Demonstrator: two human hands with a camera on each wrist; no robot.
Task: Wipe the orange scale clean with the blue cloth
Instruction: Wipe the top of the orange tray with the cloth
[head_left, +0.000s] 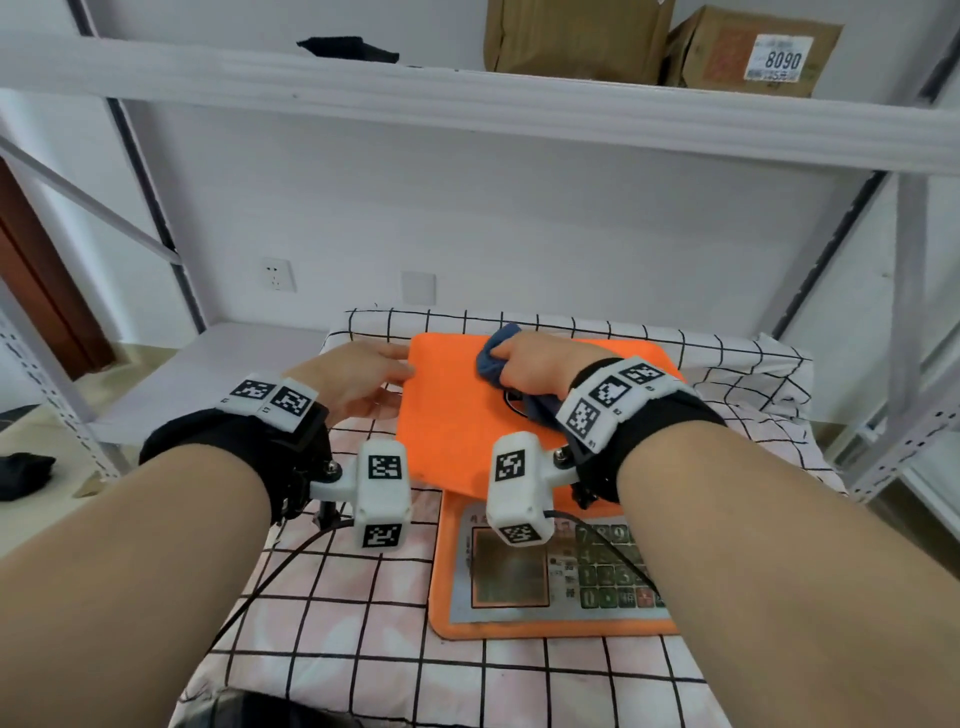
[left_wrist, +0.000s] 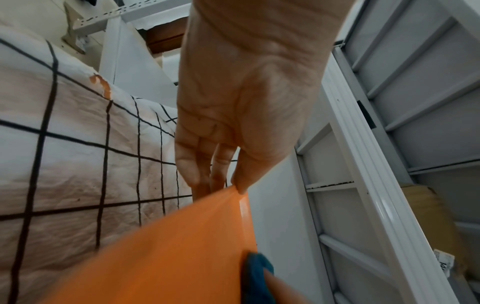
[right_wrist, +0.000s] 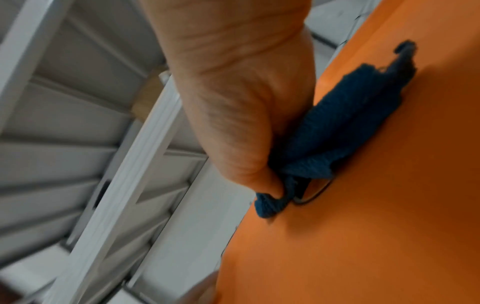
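Observation:
The orange scale (head_left: 457, 415) stands on a checked cloth, its grey keypad panel (head_left: 545, 571) towards me. My right hand (head_left: 540, 369) grips the bunched blue cloth (head_left: 493, 358) and presses it on the far middle of the weighing plate (right_wrist: 363, 226). In the right wrist view the blue cloth (right_wrist: 350, 123) trails from the fist (right_wrist: 259, 179) over a dark ring mark. My left hand (head_left: 358, 384) lies with straight fingers against the plate's left edge. From the left wrist, the hand (left_wrist: 218, 181) shows its thumb tip at the plate's corner (left_wrist: 168, 257).
The checked cloth (head_left: 332, 623) covers the low surface under the scale. A white metal shelf beam (head_left: 467, 109) runs overhead with cardboard boxes (head_left: 576, 41) on it. A shelf upright (head_left: 909, 312) stands at the right. A black cable (head_left: 270, 582) hangs from my left wrist.

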